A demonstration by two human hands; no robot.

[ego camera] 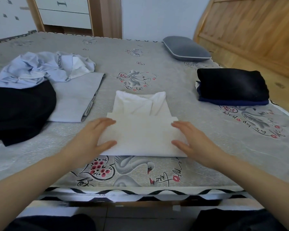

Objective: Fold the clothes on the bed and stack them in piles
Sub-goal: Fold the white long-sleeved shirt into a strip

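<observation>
On the bed, the folded shirt lies at centre near six o'clock. Unfolded clothes heap at ten o'clock, a folded stack at two, a pillow at one.

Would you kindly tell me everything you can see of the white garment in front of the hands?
The white garment is soft, slightly textured cloth, partly folded: its near half lies doubled into a flat rectangle, its far end narrower and creased. It rests flat on the bed, with the left hand and right hand open on its side edges.
</observation>
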